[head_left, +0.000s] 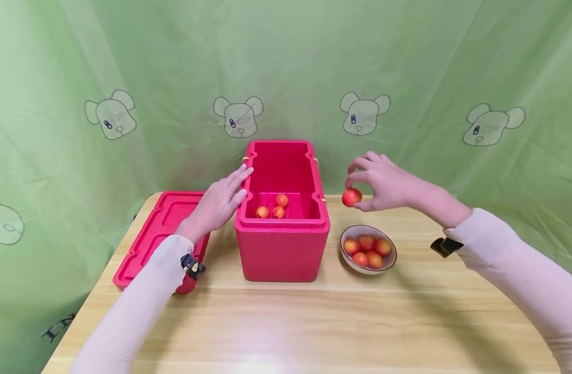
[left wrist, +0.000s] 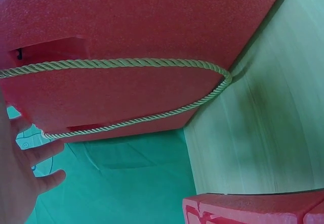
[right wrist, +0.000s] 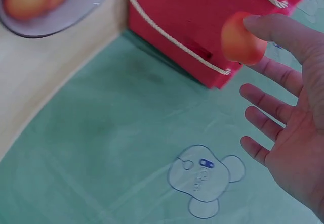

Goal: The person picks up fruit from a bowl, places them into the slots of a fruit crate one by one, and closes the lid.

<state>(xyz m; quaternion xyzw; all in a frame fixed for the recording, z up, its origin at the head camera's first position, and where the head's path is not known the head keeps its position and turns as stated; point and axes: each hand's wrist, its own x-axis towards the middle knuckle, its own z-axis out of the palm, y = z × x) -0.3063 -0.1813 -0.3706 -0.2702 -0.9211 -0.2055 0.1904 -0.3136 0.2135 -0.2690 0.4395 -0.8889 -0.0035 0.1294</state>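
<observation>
Counter (head_left: 286,322) nearest, bare wood. Right hand (head_left: 384,184) pinches fruit (head_left: 351,197) between thumb and fingers, above bowl (head_left: 368,248), beside box (head_left: 282,218). Left hand (head_left: 217,202) rests straight-fingered on box rim; lid (head_left: 159,234) alongside.

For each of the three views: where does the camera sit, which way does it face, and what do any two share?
Head: worn high, facing forward-down at the red box, bowl, lid; both hands and sleeves show.
Left wrist: low beside the box wall, rope handle; left hand at the edge.
Right wrist: under the right hand pinching a fruit.
Shared: all see the box.
</observation>
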